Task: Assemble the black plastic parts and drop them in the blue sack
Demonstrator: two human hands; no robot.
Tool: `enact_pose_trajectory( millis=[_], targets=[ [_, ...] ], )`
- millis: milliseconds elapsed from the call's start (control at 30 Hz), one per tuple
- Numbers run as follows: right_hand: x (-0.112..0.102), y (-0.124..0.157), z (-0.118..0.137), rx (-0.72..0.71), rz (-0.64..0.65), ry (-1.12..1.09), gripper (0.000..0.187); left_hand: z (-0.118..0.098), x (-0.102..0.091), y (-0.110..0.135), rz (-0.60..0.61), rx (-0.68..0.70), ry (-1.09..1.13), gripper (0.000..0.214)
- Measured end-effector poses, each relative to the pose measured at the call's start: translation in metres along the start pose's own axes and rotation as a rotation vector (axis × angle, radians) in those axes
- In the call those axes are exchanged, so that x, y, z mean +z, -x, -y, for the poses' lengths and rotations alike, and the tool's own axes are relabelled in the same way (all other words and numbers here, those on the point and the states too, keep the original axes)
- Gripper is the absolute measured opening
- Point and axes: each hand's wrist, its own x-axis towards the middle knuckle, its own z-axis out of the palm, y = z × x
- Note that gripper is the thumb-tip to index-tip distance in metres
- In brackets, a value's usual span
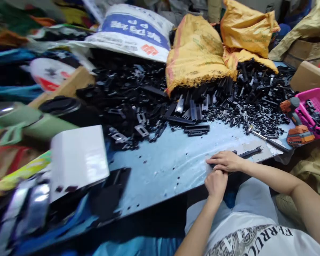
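Close to the near edge of the table, my right hand [226, 161] lies over a small black part [212, 165], fingers bent down around it. My left hand [216, 183] is closed just below, its knuckles touching the right fingers and its fingertips at the same part. Both hands cover most of the part, so its shape cannot be made out. To the right of my right hand is a long narrow black piece [250, 153] on a grey plate. Beyond it lies a hammer [268, 138] with a dark handle.
Heaped black parts [133, 92] spread along the back, with smaller ones [250, 113] at right. Yellow woven sacks [197, 53] and a white-blue sack [133, 32] stand behind. At right are an orange cordless drill [296, 121] and pink basket [313, 99]; at left, a white box [80, 156].
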Motion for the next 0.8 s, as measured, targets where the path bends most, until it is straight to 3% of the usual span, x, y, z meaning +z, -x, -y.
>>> enact_pose_trajectory(
  millis=[200,300,400,567,800],
  targets=[
    [0.0,-0.007,0.004,0.122,-0.047,0.049,0.046,0.035,0.006,-0.014,-0.119,0.212,-0.103,0.047],
    [-0.002,-0.01,0.007,0.187,-0.045,0.071,0.047,0.033,0.014,-0.017,-0.171,0.2,-0.118,0.045],
    [-0.004,-0.009,0.007,0.159,-0.025,0.075,0.047,0.03,0.019,-0.02,-0.221,0.202,-0.135,0.044],
    [-0.008,-0.009,0.008,0.168,-0.056,0.087,0.047,0.042,0.016,-0.026,-0.341,0.408,-0.15,0.048],
    [-0.006,-0.009,0.006,0.182,-0.005,0.219,0.049,0.048,0.01,-0.034,-0.487,0.511,-0.188,0.042]
  ],
)
